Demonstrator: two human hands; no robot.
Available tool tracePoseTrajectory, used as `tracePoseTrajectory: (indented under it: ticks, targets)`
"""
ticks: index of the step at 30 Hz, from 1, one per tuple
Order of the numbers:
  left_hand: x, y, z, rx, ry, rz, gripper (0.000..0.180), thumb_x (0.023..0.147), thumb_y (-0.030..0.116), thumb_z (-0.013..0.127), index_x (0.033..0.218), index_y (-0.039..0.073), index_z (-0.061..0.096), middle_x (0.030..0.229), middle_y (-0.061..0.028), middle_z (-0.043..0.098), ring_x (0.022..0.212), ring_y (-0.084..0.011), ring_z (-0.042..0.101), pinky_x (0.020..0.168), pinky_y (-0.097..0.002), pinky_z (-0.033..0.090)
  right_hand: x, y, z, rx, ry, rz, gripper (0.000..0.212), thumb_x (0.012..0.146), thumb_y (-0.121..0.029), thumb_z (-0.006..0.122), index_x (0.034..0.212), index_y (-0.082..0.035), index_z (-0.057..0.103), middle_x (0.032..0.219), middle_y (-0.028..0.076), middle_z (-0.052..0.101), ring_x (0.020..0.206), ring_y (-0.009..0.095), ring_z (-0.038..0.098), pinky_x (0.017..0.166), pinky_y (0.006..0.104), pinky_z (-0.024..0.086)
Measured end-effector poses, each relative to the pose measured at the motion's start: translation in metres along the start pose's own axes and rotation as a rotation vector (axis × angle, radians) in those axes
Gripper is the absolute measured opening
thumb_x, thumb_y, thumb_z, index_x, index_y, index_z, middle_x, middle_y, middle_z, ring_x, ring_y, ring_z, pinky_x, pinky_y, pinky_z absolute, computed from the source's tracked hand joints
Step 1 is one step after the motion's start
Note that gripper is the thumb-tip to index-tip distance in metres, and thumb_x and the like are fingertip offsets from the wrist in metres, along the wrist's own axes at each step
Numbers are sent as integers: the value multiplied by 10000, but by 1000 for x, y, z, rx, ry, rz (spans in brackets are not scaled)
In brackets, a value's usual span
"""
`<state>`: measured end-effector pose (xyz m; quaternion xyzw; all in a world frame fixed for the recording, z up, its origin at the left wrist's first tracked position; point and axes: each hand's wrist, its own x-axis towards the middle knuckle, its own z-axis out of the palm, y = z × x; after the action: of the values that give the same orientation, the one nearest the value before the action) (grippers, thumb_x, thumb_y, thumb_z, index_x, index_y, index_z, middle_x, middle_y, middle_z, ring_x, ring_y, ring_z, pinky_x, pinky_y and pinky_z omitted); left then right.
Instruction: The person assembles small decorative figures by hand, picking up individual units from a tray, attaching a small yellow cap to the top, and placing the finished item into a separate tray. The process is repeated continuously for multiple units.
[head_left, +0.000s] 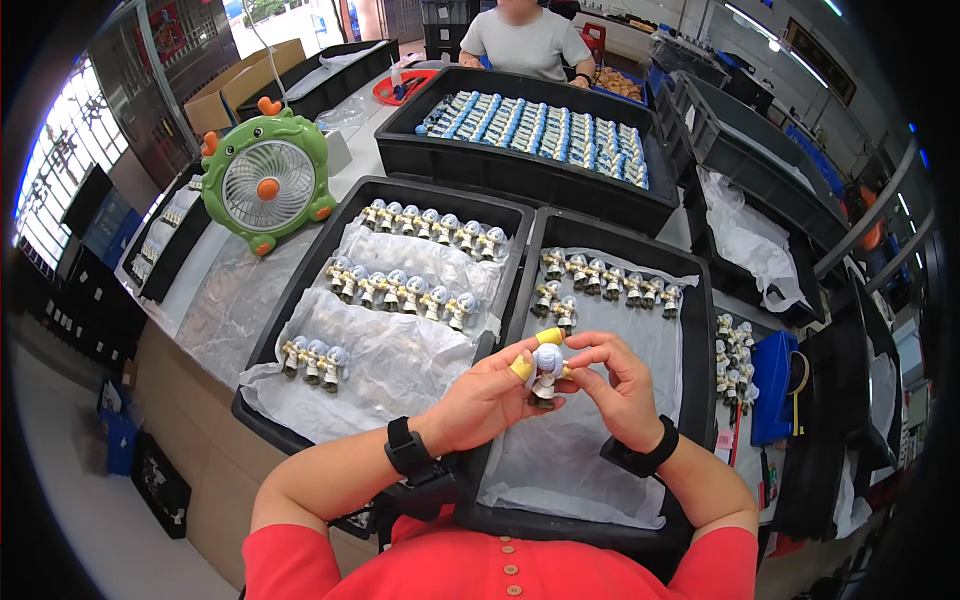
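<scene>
Both hands, left hand (488,398) and right hand (618,385), pinch closed on one small pale-blue-headed plastic figurine (546,372) above the right black plastic tray (610,232), where ten similar figurines (600,282) stand.

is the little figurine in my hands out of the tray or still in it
Out: both hands, left hand and right hand, hold the figurine above the right tray.

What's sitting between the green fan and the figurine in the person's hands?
In the head view, a black tray lined with white paper, holding rows of small figurines, lies between the green fan and the held figurine.
</scene>
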<state>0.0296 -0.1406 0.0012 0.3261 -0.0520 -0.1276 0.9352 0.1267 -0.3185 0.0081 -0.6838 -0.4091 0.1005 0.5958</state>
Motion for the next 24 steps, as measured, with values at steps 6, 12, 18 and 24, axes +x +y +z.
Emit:
tracePoseTrajectory:
  ticks: [6,12,18,24]
  targets:
    - [0,-2,-2,-53,-16,6,552,955,308,477,1420,91,277,1258,-72,486,1134,-230,513,947,-399,417,-2,-4,6,31,35,32,150,840,11,551,973,-20,612,1086,122,587,1021,211,555,892,309,422]
    - [-9,15,12,-234,-71,64,496,959,197,461,1406,102,269,1176,-87,518,1072,-251,541,913,-404,448,1,-7,2,71,57,54,131,892,-39,540,1002,-18,608,1050,73,579,981,141,538,859,258,412]
    - [-64,72,21,315,146,110,584,893,165,597,1395,78,312,1216,-112,496,1067,-202,548,908,-342,463,-1,-3,-7,72,58,87,119,904,-58,552,1002,-26,613,1024,15,568,881,65,506,765,193,394]
    - [-126,92,-24,1751,769,164,477,785,46,639,1242,53,501,1048,-108,476,980,-214,513,842,-320,440,2,-4,-5,68,48,58,118,900,-45,554,995,-18,619,1006,15,578,867,63,516,759,192,404]
